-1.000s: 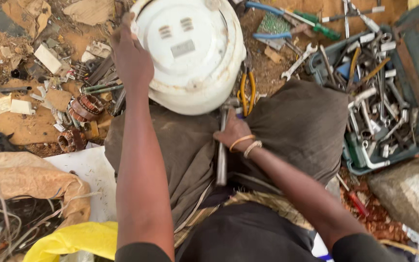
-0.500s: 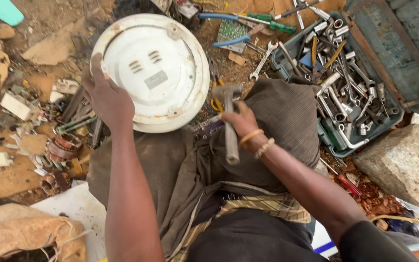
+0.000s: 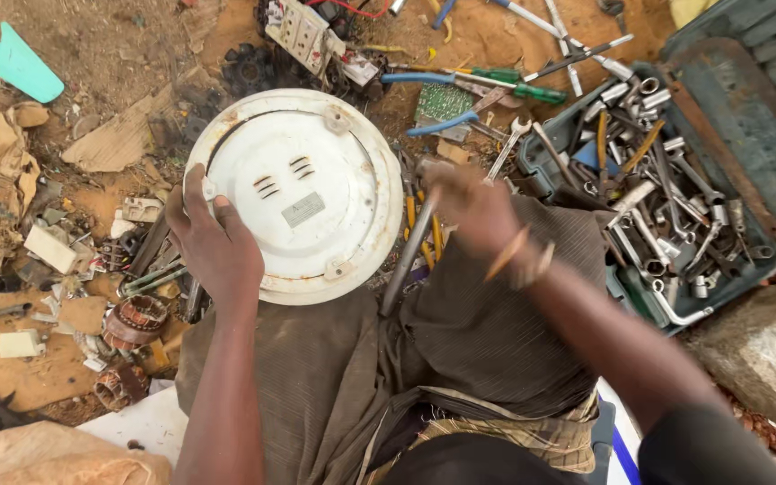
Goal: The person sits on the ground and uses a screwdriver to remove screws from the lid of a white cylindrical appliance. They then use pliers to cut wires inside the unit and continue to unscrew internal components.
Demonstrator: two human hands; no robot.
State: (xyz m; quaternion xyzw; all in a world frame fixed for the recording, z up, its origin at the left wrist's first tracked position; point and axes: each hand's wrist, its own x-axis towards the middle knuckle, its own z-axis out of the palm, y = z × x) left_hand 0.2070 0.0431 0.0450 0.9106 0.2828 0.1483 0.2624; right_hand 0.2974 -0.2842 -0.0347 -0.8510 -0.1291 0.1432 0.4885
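Observation:
A round white appliance base (image 3: pixel 307 193) lies bottom-up on the dirt in front of my knees, with vent slots and a small label at its middle. My left hand (image 3: pixel 217 247) grips its left rim. My right hand (image 3: pixel 473 207), blurred by motion, holds a grey metal hammer (image 3: pixel 409 251) whose handle slants down to the left, beside the right edge of the white base. Beaded bracelets (image 3: pixel 523 260) sit on my right wrist. My legs are covered by brown cloth (image 3: pixel 460 341).
An open dark tool case (image 3: pixel 756 180) full of sockets, wrenches and screwdrivers lies at the right. Pliers with yellow handles (image 3: pixel 424 224) lie under the hammer. Copper motor windings (image 3: pixel 136 321), cardboard scraps and parts litter the left. A stone (image 3: pixel 765 355) sits at lower right.
The view has shifted so the white base sits lower and more central. My right hand has swung the hammer up from my lap toward the base's right edge. My left hand keeps its hold on the rim.

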